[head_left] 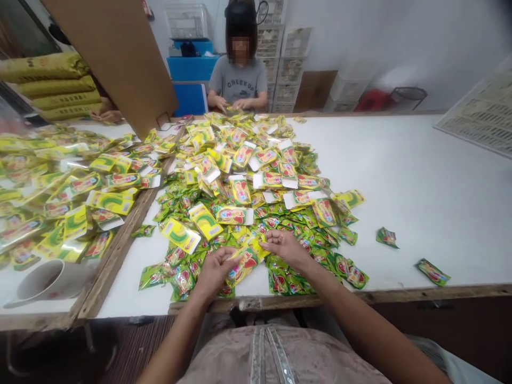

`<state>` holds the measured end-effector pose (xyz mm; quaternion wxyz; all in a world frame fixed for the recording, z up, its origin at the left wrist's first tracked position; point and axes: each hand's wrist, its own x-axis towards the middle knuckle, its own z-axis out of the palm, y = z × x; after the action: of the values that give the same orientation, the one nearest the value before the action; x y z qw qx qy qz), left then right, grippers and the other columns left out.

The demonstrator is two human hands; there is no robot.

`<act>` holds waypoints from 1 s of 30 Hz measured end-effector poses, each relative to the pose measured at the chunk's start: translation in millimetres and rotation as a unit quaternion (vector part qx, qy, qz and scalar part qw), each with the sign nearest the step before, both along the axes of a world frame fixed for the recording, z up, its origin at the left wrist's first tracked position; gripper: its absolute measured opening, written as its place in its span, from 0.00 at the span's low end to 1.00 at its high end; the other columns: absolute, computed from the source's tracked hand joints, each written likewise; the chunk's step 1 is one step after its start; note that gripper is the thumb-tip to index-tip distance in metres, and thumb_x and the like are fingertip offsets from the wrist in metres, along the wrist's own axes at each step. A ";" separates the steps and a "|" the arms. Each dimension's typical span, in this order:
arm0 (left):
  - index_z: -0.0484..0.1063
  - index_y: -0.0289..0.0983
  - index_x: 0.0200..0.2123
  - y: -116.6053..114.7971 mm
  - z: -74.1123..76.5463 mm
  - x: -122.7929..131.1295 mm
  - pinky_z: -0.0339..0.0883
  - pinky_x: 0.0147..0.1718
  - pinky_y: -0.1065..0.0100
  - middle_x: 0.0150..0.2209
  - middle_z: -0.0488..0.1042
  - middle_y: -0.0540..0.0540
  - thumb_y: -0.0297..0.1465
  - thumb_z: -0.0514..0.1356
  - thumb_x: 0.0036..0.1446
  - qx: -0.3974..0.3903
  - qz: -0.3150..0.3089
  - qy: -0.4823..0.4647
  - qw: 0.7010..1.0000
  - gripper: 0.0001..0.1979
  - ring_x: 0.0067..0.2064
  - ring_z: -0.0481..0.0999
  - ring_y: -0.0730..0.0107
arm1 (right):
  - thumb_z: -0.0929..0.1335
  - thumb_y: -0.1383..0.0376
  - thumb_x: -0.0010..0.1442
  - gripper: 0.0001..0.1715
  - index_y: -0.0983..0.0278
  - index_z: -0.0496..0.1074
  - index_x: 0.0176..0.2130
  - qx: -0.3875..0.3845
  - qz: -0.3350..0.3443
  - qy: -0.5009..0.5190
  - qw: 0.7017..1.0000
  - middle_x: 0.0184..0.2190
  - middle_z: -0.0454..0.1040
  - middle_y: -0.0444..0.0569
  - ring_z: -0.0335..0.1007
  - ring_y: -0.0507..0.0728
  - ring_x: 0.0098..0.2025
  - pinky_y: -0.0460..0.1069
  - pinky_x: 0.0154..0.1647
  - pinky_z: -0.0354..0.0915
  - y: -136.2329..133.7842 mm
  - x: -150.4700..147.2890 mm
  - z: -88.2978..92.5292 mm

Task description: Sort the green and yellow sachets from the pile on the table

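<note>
A yellow carton (245, 265) with a red fruit picture is held low over the pile near the table's front edge. My left hand (216, 269) grips its left side, thumb on the front face. At its upper right end my right hand (286, 248) has thumb and fingers pinched together on the carton's end flap. Around both hands lie many small green sachets (282, 274). Several flat yellow cartons with open white flaps, such as one green-striped carton (206, 221), rest on top of them.
Opposite sits a person (238, 80) with both hands at the pile's far end. A wooden strip (116, 242) divides off the left table, where more cartons and a white cup (52, 282) stand. Two loose sachets lie right, one a green sachet (432, 272). A white crate (480, 106) stands far right.
</note>
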<state>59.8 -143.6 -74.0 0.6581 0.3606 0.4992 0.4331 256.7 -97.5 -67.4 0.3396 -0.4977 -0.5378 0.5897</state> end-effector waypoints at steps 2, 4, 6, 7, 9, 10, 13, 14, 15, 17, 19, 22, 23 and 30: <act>0.72 0.33 0.31 -2.7 -2.0 -0.3 0.64 0.27 0.74 0.27 0.77 0.49 0.36 0.69 0.40 -0.015 0.006 -0.011 1.000 0.15 0.26 0.73 0.74 | 0.71 0.52 0.45 0.19 0.65 0.66 0.25 0.014 0.015 -0.026 0.999 0.18 0.63 0.38 0.57 0.47 0.21 0.44 0.23 0.54 -2.8 0.7 0.5; 0.71 0.33 0.30 -4.1 -3.6 -2.0 0.64 0.26 0.75 0.25 0.76 0.49 0.35 0.69 0.39 -0.035 0.011 -0.031 0.999 0.15 0.25 0.73 0.74 | 0.70 0.51 0.47 0.19 0.65 0.68 0.26 0.034 0.015 -0.063 0.997 0.21 0.67 0.41 0.62 0.50 0.23 0.45 0.25 0.58 -4.0 1.5 1.2; 0.71 0.34 0.31 -4.5 -4.1 -5.6 0.64 0.25 0.75 0.25 0.76 0.49 0.34 0.69 0.40 -0.042 0.015 -0.049 0.998 0.15 0.24 0.73 0.75 | 0.67 0.52 0.51 0.18 0.66 0.71 0.32 0.084 -0.006 -0.126 0.988 0.25 0.72 0.45 0.67 0.53 0.28 0.47 0.29 0.62 -3.7 3.9 1.3; 0.70 0.34 0.32 -4.4 -3.9 -7.8 0.64 0.25 0.75 0.25 0.77 0.49 0.34 0.69 0.41 -0.040 0.019 -0.057 0.997 0.15 0.24 0.73 0.75 | 0.66 0.54 0.53 0.18 0.66 0.72 0.36 0.126 -0.013 -0.168 0.978 0.30 0.74 0.49 0.69 0.55 0.32 0.49 0.33 0.64 -3.3 5.5 0.8; 0.70 0.34 0.33 -3.8 -3.0 -12.4 0.65 0.25 0.76 0.27 0.77 0.50 0.33 0.68 0.42 -0.033 0.033 -0.064 0.997 0.15 0.24 0.73 0.76 | 0.66 0.59 0.54 0.21 0.65 0.70 0.46 0.221 0.017 -0.267 0.938 0.43 0.74 0.54 0.69 0.60 0.44 0.54 0.44 0.63 -2.6 8.8 -1.8; 0.69 0.35 0.34 -3.5 -2.5 -14.4 0.65 0.25 0.76 0.27 0.77 0.50 0.33 0.68 0.43 -0.031 0.042 -0.064 0.997 0.15 0.24 0.73 0.76 | 0.67 0.62 0.53 0.23 0.63 0.69 0.49 0.260 0.060 -0.315 0.911 0.49 0.71 0.55 0.65 0.61 0.50 0.56 0.49 0.60 -2.3 9.9 -4.1; 0.69 0.35 0.34 -3.1 -2.5 -18.6 0.65 0.25 0.77 0.27 0.77 0.50 0.33 0.68 0.43 -0.024 0.067 -0.054 0.996 0.15 0.25 0.74 0.76 | 0.66 0.71 0.51 0.26 0.60 0.68 0.51 0.303 0.162 -0.397 0.851 0.55 0.66 0.53 0.61 0.63 0.55 0.61 0.54 0.54 0.0 11.2 -13.3; 0.69 0.35 0.34 -3.2 -2.9 -19.3 0.65 0.25 0.76 0.27 0.77 0.50 0.33 0.68 0.43 -0.022 0.072 -0.048 0.996 0.15 0.25 0.74 0.76 | 0.64 0.73 0.52 0.24 0.61 0.70 0.49 0.307 0.153 -0.397 0.851 0.53 0.69 0.53 0.64 0.62 0.53 0.60 0.54 0.55 1.6 11.5 -16.1; 0.69 0.35 0.34 -3.4 -3.5 -19.8 0.65 0.25 0.76 0.27 0.77 0.50 0.33 0.68 0.43 -0.021 0.074 -0.040 0.996 0.15 0.25 0.74 0.76 | 0.62 0.74 0.54 0.23 0.61 0.71 0.48 0.309 0.123 -0.384 0.861 0.50 0.71 0.53 0.66 0.61 0.51 0.59 0.52 0.57 3.5 12.0 -18.2; 0.69 0.35 0.35 -3.7 -4.7 -20.0 0.65 0.25 0.75 0.27 0.77 0.49 0.34 0.68 0.43 -0.023 0.073 -0.028 0.997 0.16 0.25 0.74 0.74 | 0.60 0.71 0.57 0.20 0.63 0.72 0.47 0.289 0.023 -0.330 0.898 0.43 0.75 0.54 0.70 0.60 0.44 0.55 0.47 0.61 7.5 13.8 -18.0; 0.70 0.34 0.35 -3.3 -5.5 -19.4 0.65 0.25 0.74 0.26 0.77 0.48 0.35 0.68 0.42 -0.025 0.071 -0.017 0.997 0.17 0.25 0.74 0.73 | 0.60 0.64 0.59 0.19 0.64 0.70 0.48 0.219 -0.049 -0.253 0.941 0.34 0.76 0.52 0.71 0.59 0.36 0.53 0.38 0.64 10.2 15.7 -11.2; 0.70 0.34 0.34 -1.8 -6.0 -17.2 0.64 0.24 0.74 0.27 0.77 0.48 0.36 0.68 0.41 -0.021 0.064 0.004 0.998 0.18 0.25 0.73 0.72 | 0.63 0.58 0.57 0.22 0.64 0.68 0.48 0.118 -0.033 -0.126 0.985 0.26 0.71 0.45 0.66 0.55 0.28 0.49 0.29 0.62 10.2 15.5 6.6; 0.71 0.34 0.34 -1.4 -6.0 -16.5 0.64 0.24 0.74 0.27 0.77 0.48 0.37 0.68 0.41 -0.018 0.060 0.009 0.998 0.18 0.25 0.73 0.72 | 0.64 0.57 0.56 0.22 0.64 0.69 0.47 0.105 -0.003 -0.099 0.990 0.25 0.70 0.44 0.64 0.54 0.27 0.48 0.29 0.61 9.6 14.3 12.3; 0.72 0.34 0.35 -2.0 -1.4 -13.9 0.66 0.30 0.72 0.31 0.78 0.46 0.36 0.67 0.43 0.002 0.016 -0.008 1.000 0.16 0.29 0.75 0.71 | 0.65 0.62 0.53 0.11 0.66 0.72 0.35 0.122 0.151 -0.189 0.963 0.17 0.57 0.38 0.51 0.49 0.21 0.44 0.24 0.50 13.1 4.3 27.1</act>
<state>45.9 -145.6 -75.4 0.6542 0.3508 0.4988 0.4474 261.1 -84.4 -40.3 0.1972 -0.4681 -0.7287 0.4593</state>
